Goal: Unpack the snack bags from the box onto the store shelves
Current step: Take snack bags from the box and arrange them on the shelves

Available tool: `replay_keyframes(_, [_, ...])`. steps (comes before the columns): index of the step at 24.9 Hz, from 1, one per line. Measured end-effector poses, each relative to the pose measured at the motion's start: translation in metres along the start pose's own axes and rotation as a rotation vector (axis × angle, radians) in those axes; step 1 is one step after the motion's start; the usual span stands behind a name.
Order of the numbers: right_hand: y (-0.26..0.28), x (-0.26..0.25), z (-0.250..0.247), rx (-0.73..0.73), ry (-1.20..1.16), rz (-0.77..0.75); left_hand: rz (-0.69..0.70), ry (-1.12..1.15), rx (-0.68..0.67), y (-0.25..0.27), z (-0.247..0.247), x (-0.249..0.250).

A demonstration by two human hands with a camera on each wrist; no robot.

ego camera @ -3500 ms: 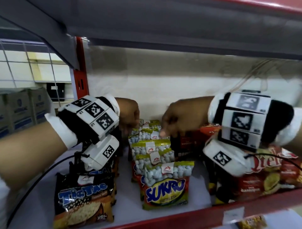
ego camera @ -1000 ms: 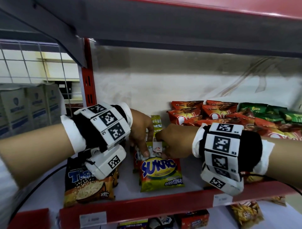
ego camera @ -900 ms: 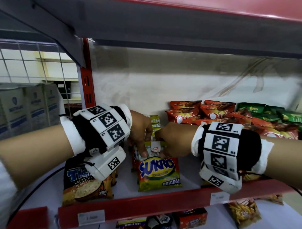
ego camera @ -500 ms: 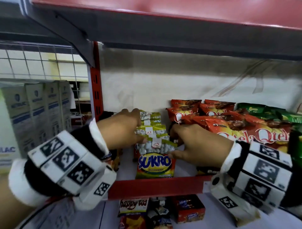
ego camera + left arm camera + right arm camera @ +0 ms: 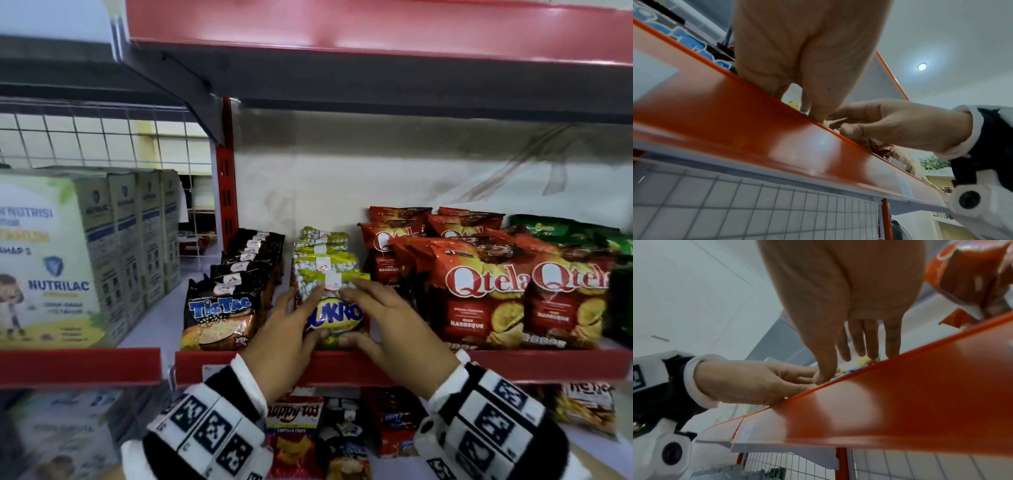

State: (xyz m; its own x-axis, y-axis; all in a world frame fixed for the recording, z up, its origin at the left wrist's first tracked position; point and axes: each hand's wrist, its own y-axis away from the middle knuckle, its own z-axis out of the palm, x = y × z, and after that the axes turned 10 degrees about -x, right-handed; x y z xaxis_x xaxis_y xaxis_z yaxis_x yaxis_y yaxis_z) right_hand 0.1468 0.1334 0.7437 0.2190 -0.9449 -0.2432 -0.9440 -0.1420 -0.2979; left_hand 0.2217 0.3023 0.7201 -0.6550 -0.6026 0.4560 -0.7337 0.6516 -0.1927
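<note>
I count about five yellow-and-clear Sukro nut bags (image 5: 334,301) in one row, six or so black Tic Tac bags (image 5: 219,317) beside them, four pale green Nutrilac cartons (image 5: 113,253), and two hands.

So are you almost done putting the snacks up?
The Sukro row stands filled between the TicTac bags and Qtela bags. Left hand and right hand are straightening the front Sukro bag. The box is out of view, so what's left is unclear.
</note>
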Motion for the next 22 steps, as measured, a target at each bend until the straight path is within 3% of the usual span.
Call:
replay_keyframes(13, [-0.031, 0.023, 0.026, 0.011, -0.178, 0.054, -0.045, 0.08, -0.005, -0.02, 0.0, -0.002])
replay_keyframes(18, [-0.019, 0.025, 0.031, 0.163, -0.259, -0.041, 0.025, 0.129, 0.025, -0.014, 0.0, -0.009])
replay_keyframes(22, [-0.012, 0.016, 0.028, 0.385, -0.328, -0.033, 0.035, 0.219, 0.008, -0.002, -0.007, 0.001])
